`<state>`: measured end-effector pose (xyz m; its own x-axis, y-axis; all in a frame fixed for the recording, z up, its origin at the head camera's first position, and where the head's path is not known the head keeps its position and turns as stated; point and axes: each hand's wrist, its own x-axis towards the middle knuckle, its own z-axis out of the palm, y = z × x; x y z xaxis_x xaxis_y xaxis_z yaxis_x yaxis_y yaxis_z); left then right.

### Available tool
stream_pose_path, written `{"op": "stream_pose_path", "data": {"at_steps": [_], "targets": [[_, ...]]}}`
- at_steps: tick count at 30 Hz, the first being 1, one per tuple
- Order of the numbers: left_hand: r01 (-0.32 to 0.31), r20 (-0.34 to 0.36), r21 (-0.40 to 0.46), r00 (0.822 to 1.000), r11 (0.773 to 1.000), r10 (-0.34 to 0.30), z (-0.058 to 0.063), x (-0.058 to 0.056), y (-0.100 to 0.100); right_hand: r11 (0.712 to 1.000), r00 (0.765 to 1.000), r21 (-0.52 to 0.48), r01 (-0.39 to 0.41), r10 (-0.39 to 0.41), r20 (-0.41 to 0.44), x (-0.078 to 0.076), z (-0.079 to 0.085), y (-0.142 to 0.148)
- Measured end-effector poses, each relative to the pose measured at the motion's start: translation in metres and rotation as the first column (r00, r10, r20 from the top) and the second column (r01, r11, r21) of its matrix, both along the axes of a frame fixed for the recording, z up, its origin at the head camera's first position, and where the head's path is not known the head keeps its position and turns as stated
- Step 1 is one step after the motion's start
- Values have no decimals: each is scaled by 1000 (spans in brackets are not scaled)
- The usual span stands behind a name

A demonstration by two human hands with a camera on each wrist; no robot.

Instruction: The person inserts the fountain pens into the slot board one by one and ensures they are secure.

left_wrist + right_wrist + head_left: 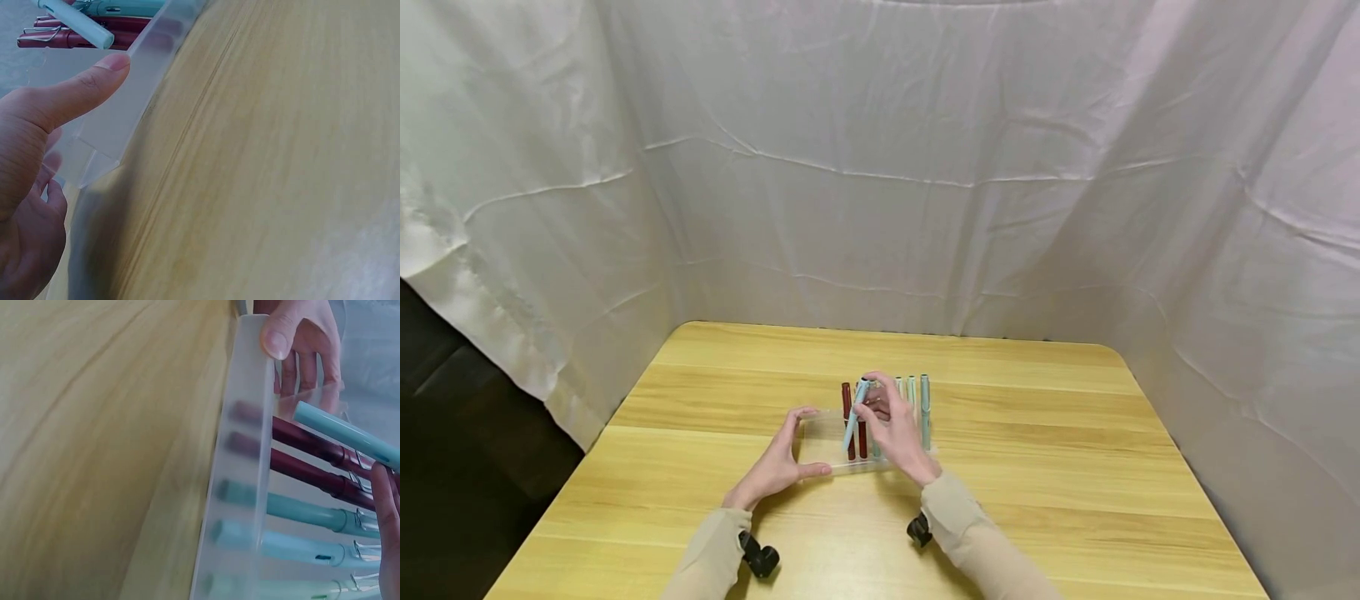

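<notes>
My left hand [777,463] grips the left end of a translucent plastic box [822,442], thumb on the near wall and fingers at the far side. Between thumb and fingers, my right hand [891,427] pinches a light blue pen [854,417], tilted above the box's left part. Beneath it lie two dark red pens [307,439] side by side. A teal pen [307,512], another light blue pen and a pale green pen [297,589] follow in the row, all with wire clips. Toward the right end sits a blue-grey pen [925,408]. My right hand hides part of the row in the head view.
The box rests on a wood-grain table [1045,467]. Pale grey curtains [880,167] hang behind the table and at both sides. Black wrist cameras [760,557] are strapped under both sleeves. A dark area [460,433] lies beyond the table's left edge.
</notes>
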<state>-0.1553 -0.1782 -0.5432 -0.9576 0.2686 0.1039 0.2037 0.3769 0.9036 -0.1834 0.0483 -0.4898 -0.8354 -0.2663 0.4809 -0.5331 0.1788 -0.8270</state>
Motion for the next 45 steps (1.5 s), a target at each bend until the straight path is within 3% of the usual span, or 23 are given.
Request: {"op": "stream_pose_path", "data": {"at_steps": [5, 15, 23, 29, 45], "targets": [[4, 0, 4, 1000, 1000, -4, 0, 1, 0, 999, 997, 4, -45, 45, -59, -1, -5, -3], [3, -16, 3, 1000, 1000, -3, -1, -1, 0, 993, 984, 120, 10, 12, -177, 1, -9, -6], [11, -30, 5, 999, 1000, -11, -1, 0, -1, 981, 988, 188, -46, 73, -139, 4, -9, -9], [10, -31, -1, 999, 1000, -10, -1, 0, -1, 974, 993, 219, -53, 76, -96, 5, -10, -9], [7, -48, -8, 999, 1000, -8, -1, 0, -1, 966, 991, 258, -29, 61, -120, 5, -14, -11]]}}
